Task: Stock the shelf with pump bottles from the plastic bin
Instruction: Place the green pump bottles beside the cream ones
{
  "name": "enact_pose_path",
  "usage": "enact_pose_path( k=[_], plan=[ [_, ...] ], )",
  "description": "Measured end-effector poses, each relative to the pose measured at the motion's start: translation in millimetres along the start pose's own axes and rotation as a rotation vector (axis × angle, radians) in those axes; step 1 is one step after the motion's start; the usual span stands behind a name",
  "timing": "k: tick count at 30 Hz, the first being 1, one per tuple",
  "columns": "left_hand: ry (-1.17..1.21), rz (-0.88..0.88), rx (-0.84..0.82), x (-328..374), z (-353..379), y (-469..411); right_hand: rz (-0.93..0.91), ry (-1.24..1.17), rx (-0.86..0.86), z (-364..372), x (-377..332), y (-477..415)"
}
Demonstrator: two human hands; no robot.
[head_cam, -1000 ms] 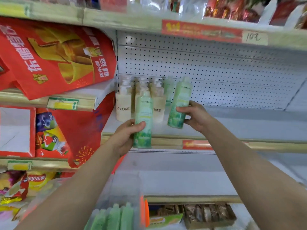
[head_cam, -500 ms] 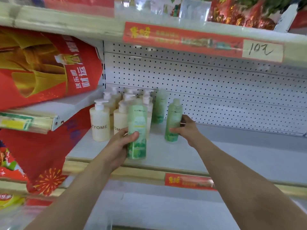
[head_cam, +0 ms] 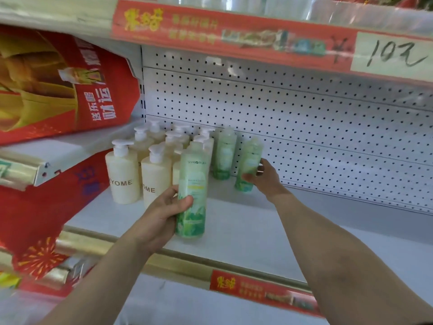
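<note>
Both forearms are bare throughout, and so are the left hand (head_cam: 161,214) and right hand (head_cam: 266,178).

Red package (head_cam: 58,85) left; handwritten price label (head_cam: 393,55) upper right; perforated back panel (head_cam: 328,127)

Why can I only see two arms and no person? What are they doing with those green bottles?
The camera sits on the person's head and looks down, so only their arms show. There is no robot, just two hands. The left hand holds a green bottle at the front of the white shelf. The right hand holds a second green bottle further back, beside a third green bottle that stands on the shelf. To the left stand cream bottles with pumps.
</note>
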State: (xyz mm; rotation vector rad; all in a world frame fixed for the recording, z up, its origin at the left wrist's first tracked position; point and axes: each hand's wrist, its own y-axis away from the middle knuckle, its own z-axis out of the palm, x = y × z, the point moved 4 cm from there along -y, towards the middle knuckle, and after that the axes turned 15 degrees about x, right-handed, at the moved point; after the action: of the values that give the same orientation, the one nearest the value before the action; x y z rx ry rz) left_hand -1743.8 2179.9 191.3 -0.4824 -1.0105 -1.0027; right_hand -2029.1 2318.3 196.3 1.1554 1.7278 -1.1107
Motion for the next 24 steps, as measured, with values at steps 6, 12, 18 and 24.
enact_pose_path(
  k=[6,12,18,24],
  plan=[
    [0.014,-0.004,0.018,-6.3,11.7,-3.3,0.013,0.045,-0.003,5.8,1.6,-22.3],
    [0.006,-0.011,0.028,-10.8,24.7,-8.4,0.031,0.077,-0.002,16.3,4.8,-35.8],
    [0.018,-0.008,0.039,-14.6,32.8,-12.1,0.059,0.101,0.018,20.8,5.1,-39.0],
    [0.019,-0.015,0.041,-15.6,42.3,-11.1,0.169,0.139,0.042,19.1,2.7,-28.3]
  ],
)
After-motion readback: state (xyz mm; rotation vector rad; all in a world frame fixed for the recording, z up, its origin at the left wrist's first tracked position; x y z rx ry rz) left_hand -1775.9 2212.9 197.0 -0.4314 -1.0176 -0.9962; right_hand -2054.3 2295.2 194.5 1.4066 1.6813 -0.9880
